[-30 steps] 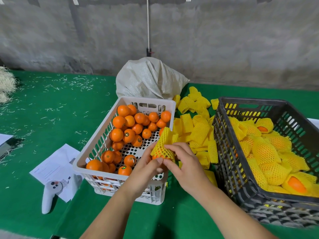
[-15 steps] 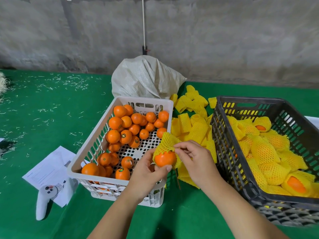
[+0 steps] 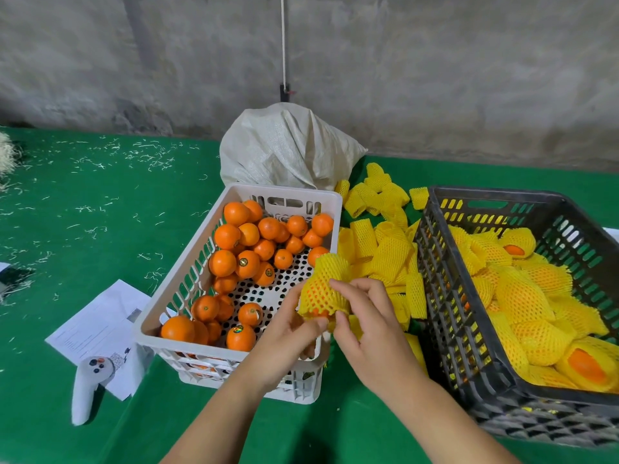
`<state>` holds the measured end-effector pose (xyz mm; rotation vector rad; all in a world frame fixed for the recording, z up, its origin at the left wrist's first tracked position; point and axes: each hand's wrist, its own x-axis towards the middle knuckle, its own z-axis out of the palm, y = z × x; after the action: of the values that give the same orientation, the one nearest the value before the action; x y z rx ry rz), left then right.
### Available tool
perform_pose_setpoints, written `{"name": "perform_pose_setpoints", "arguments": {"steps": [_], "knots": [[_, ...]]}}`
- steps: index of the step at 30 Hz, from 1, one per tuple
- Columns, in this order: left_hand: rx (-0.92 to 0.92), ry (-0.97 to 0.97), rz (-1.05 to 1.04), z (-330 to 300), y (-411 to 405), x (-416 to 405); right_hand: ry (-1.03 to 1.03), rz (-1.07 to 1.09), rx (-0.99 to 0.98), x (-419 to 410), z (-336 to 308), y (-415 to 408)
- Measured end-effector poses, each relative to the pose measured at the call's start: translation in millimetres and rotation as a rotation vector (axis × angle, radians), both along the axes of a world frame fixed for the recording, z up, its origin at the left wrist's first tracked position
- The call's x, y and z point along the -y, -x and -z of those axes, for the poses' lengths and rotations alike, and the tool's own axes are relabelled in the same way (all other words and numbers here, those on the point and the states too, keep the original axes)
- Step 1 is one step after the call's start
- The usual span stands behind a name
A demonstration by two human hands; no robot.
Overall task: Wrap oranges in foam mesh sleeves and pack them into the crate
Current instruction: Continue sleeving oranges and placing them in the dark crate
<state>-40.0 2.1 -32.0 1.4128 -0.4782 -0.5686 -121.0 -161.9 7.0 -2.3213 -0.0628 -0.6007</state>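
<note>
Both hands hold one orange in a yellow foam mesh sleeve (image 3: 323, 289) over the near right corner of the white crate (image 3: 187, 286). My left hand (image 3: 288, 333) grips it from below and the left, and my right hand (image 3: 365, 326) pinches the sleeve from the right. The sleeve covers nearly all of the orange; a sliver of orange shows at the bottom. Several bare oranges (image 3: 248, 259) lie in the white crate. The dark crate (image 3: 445, 296) on the right holds several wrapped oranges (image 3: 522, 296). Loose sleeves (image 3: 385, 249) are piled between the two crates.
A grey woven sack (image 3: 284, 149) stands behind the white crate. White papers (image 3: 97, 326) and a white handheld controller (image 3: 87, 386) lie on the green table (image 3: 83, 212) at the left. Pale shavings are scattered over the far left of the table.
The sleeve has been pulled down over the orange, which showed bare half a second ago. Both hands stay at the white crate's near right corner.
</note>
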Motion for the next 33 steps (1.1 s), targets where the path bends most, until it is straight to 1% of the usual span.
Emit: {"name": "perform_pose_setpoints", "arguments": {"steps": [2, 4, 6, 8, 9, 10, 12, 14, 15, 16, 20, 24, 27, 28, 30, 32, 33], "knots": [[0.048, -0.037, -0.024, 0.0, 1.0, -0.2, 0.033, 0.059, 0.027, 2.4, 1.9, -3.9], [0.073, -0.060, -0.092, -0.6, 4.0, 4.7, 0.069, 0.110, 0.097, 5.0, 3.4, -5.5], [0.074, -0.049, -0.156, -0.8, 6.5, 10.2, 0.097, 0.109, 0.169, 5.7, 4.7, -4.5], [0.073, -0.027, -0.202, -0.6, 6.9, 13.2, 0.093, 0.063, 0.148, 0.8, 5.5, -1.6], [0.073, -0.021, -0.216, -0.4, 6.8, 13.6, 0.030, 0.052, 0.095, -2.3, 4.9, -0.2], [0.069, -0.017, -0.224, -0.5, 6.8, 13.2, -0.089, 0.063, 0.018, -4.9, 2.8, 1.4], [0.067, -0.019, -0.220, 0.1, 6.1, 10.8, -0.437, 0.112, -0.146, -8.7, -4.8, 3.9], [0.068, -0.023, -0.158, 1.9, 6.0, 9.5, -0.775, 0.101, -0.323, -11.0, -8.0, 4.0], [0.086, -0.037, -0.114, 3.2, 7.0, 10.0, -0.887, 0.078, -0.398, -13.0, -8.8, 3.2], [0.132, -0.066, -0.078, 5.6, 8.3, 11.4, -0.950, 0.070, -0.443, -14.5, -7.7, 2.0], [0.366, -0.260, -0.043, 12.8, 16.4, 17.8, -0.963, 0.165, -0.445, -12.1, 1.0, 2.7], [0.449, -0.357, -0.089, 15.2, 21.7, 17.5, -0.911, 0.114, -0.412, -11.8, 5.6, 8.4], [0.475, -0.452, -0.083, 11.3, 25.9, 22.2, -0.859, 0.139, -0.393, -3.9, 6.7, 6.3], [0.516, -0.507, -0.091, 9.9, 27.3, 24.8, -0.861, 0.171, -0.383, 6.1, 5.1, 5.1], [0.637, -0.614, -0.157, 7.9, 29.1, 31.5, -0.850, 0.301, -0.360, 39.5, -0.2, 3.0], [0.681, -0.678, -0.225, 9.2, 28.5, 37.4, -0.848, 0.421, -0.294, 89.0, -6.8, 1.7], [0.681, -0.711, -0.247, 9.5, 28.3, 40.1, -0.886, 0.452, -0.260, 115.2, -11.6, 1.4]]}}
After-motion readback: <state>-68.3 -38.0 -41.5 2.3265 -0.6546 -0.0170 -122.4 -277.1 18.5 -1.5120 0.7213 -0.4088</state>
